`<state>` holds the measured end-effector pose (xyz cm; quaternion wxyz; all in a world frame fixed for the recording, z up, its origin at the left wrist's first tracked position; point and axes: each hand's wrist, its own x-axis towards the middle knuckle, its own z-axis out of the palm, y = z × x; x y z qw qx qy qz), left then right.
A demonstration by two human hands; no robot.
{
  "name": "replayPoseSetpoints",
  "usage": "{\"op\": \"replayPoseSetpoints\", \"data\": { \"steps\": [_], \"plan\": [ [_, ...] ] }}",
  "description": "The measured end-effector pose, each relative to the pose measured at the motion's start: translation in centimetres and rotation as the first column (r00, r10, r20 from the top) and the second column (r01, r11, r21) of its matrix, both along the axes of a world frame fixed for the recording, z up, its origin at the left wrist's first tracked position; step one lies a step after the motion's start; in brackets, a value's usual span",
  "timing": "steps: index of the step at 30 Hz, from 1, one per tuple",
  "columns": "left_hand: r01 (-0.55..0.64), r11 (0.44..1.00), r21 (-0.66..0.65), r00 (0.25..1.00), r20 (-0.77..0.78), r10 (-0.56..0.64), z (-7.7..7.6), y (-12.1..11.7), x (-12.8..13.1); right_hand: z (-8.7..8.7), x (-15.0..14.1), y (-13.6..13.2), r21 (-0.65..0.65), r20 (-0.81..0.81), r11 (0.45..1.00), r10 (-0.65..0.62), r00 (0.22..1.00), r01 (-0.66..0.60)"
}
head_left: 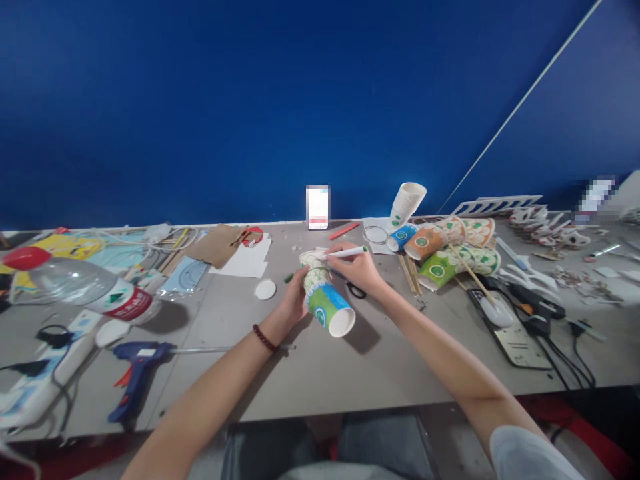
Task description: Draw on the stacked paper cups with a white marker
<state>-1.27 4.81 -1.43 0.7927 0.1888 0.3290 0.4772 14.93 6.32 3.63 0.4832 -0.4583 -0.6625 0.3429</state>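
Observation:
Just left of the table's middle, my left hand is wrapped round joined paper cups. Their nearer part is blue and green with a round emblem, and the white mouth faces down toward me. The farther part is white with a green drawn pattern. My right hand grips a white marker with a green end, its tip side at the patterned far part. Whether the tip touches the paper is too small to tell. Behind my right wrist lie the black handles of scissors.
A blue glue gun, a power strip and a red-capped bottle lie left. Rightward are decorated cups, stacked white cups, wooden sticks and a black glue gun. A lit phone leans against the blue wall.

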Motion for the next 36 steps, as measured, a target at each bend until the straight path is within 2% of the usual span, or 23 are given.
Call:
{"op": "replayPoseSetpoints", "data": {
  "steps": [11,24,36],
  "plan": [
    [0.004,1.000,-0.020,1.000,-0.007,-0.004,0.47,-0.14,0.10,-0.13,-0.08,0.15,-0.009,-0.017,0.999,-0.032,0.999,0.031],
    [0.014,1.000,-0.012,1.000,0.006,-0.014,0.26,-0.08,0.00,0.07,0.06,0.25,-0.022,-0.088,0.999,-0.026,0.996,0.024],
    [0.001,0.999,-0.034,1.000,-0.013,-0.001,0.49,-0.19,0.07,-0.32,0.21,0.57,-0.017,-0.049,0.997,-0.071,0.996,0.071]
  ]
}}
